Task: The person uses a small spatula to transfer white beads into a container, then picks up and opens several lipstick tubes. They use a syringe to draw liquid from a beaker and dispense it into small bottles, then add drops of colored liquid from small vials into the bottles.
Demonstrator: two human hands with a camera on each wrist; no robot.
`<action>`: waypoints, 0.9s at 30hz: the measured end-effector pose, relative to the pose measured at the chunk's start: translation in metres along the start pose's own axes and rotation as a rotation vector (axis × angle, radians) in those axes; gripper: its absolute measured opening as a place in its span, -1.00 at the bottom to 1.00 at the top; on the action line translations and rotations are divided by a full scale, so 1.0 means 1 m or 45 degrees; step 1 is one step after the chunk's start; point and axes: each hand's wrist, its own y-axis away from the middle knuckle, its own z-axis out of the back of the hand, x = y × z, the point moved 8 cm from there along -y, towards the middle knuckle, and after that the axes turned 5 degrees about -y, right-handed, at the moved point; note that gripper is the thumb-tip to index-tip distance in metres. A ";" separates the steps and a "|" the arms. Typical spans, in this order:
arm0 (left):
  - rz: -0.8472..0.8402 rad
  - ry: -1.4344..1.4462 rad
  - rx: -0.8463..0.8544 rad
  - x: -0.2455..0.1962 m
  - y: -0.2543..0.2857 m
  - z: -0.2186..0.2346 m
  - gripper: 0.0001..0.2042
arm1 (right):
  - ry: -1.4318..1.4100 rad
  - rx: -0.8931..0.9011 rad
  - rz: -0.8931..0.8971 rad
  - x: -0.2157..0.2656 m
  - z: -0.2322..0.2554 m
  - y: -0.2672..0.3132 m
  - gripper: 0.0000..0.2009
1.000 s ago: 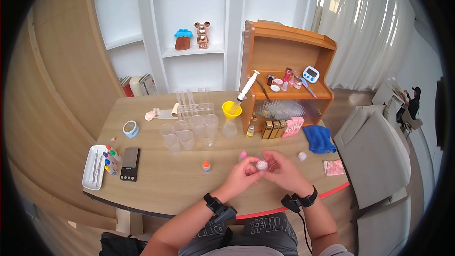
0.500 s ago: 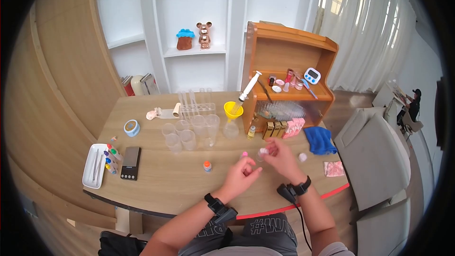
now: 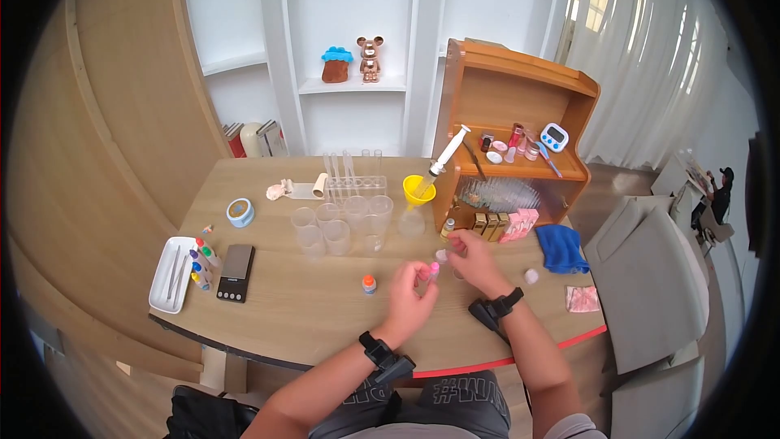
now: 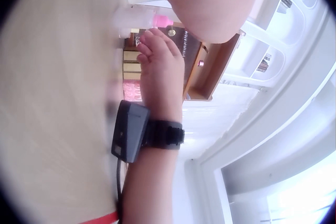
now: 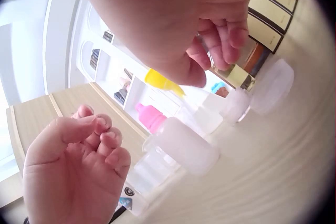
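A small whitish bottle with a pink cap (image 3: 435, 269) (image 5: 184, 142) stands beside the fingertips of the left hand (image 3: 410, 301) (image 5: 76, 169). That hand's fingers are loosely bent, with nothing seen in them. The right hand (image 3: 479, 264) (image 4: 160, 74) hovers over the table to the right of the bottle, its fingers bent and apparently holding nothing. Under its fingers are a small white piece (image 5: 236, 104) and a clear round dish (image 5: 273, 86). In the left wrist view, the pink cap (image 4: 164, 22) shows past the right fingertips.
An orange-capped bottle (image 3: 369, 284) stands left of the hands. Behind are clear cups (image 3: 336, 237), a yellow funnel (image 3: 418, 189) with a syringe, and a wooden cabinet (image 3: 520, 85). A blue cloth (image 3: 561, 249) lies right; a scale (image 3: 236, 273) and white tray (image 3: 171, 276) are left.
The hands have parted from the small round thing they held together, and it is down on the table. The left hand has moved to the pink-capped bottle. The head view has shifted slightly.
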 end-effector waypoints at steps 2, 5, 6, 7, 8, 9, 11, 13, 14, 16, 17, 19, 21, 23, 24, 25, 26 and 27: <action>0.002 0.066 0.016 0.000 0.001 -0.001 -0.82 | -0.128 -0.017 -0.052 -0.004 0.006 0.002 -0.70; -0.060 0.127 0.011 -0.003 0.003 -0.001 -0.80 | -0.461 0.034 -0.145 0.004 -0.001 0.013 -0.73; -0.095 0.137 0.004 -0.004 0.004 0.002 -0.79 | -0.404 0.090 -0.117 0.011 -0.005 0.015 -0.72; -0.102 0.151 -0.045 -0.002 0.004 0.006 -0.77 | -0.349 0.144 -0.088 0.017 -0.008 0.016 -0.71; -0.107 0.165 -0.092 0.002 0.005 0.009 -0.75 | -0.294 0.198 -0.059 0.022 -0.012 0.017 -0.70; -0.112 0.178 -0.134 0.004 0.006 0.012 -0.73 | -0.280 0.163 -0.012 0.026 -0.012 0.018 -0.68; -0.137 0.200 -0.208 0.002 0.002 0.024 -0.66 | -0.289 0.116 0.018 0.027 -0.010 0.017 -0.69; -0.024 0.302 -0.268 0.001 -0.010 0.039 -0.56 | -0.302 0.059 0.047 0.026 -0.005 0.016 -0.71; 0.101 0.390 -0.285 -0.004 -0.017 0.050 -0.49 | -0.314 0.023 0.060 0.026 -0.002 0.016 -0.73; 0.278 0.380 -0.200 0.002 -0.021 0.068 -0.36 | -0.306 -0.027 0.063 0.025 0.005 0.018 -0.76; 0.321 0.281 -0.101 0.007 -0.023 0.080 -0.29 | -0.289 -0.042 0.060 0.026 0.008 0.018 -0.77; 0.303 -0.161 0.116 0.014 -0.024 0.096 -0.16 | -0.240 -0.072 0.115 0.032 0.014 0.016 -0.79; 0.303 -0.405 0.267 0.025 -0.019 0.098 -0.28 | -0.181 -0.096 0.214 0.041 0.013 0.021 -0.81; 0.332 -0.585 0.382 0.039 -0.015 0.096 -0.42 | -0.189 -0.042 0.167 0.043 0.010 0.024 -0.80; 0.356 -0.652 0.430 0.047 -0.014 0.094 -0.50 | -0.189 -0.013 0.147 0.044 0.008 0.024 -0.79; 0.375 -0.717 0.478 0.047 -0.016 0.090 -0.57 | -0.192 -0.002 0.153 0.045 0.009 0.024 -0.79; 0.407 -0.679 0.493 0.044 -0.018 0.088 -0.60 | -0.195 0.009 0.158 0.045 0.008 0.025 -0.80; 0.441 -0.642 0.508 0.038 -0.019 0.086 -0.64 | -0.200 0.021 0.162 0.045 0.007 0.026 -0.80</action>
